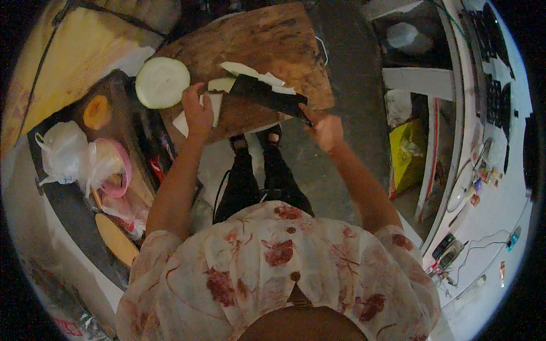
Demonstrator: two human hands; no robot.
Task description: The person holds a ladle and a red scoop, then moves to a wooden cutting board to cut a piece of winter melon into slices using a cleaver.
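Note:
My right hand (326, 129) grips the handle of a dark, broad-bladed cleaver (260, 93). Its blade lies across the middle of a worn wooden board (273, 38), against several pale slices (241, 69) of what looks like winter melon. My left hand (198, 113) is over more flat white pieces (216, 104) at the board's near left; whether its fingers hold one is unclear. Just beyond that hand rests a large round of the melon (163, 83) with green rind, its pale cut face up.
To the left, a dark bench holds a white plastic bag (66, 151), a pink basket (123, 166), an orange round item (97, 111) and a wooden disc (116, 238). On the right are shelves with a yellow bag (405, 153) and a white counter (486, 247) bearing cables and small items.

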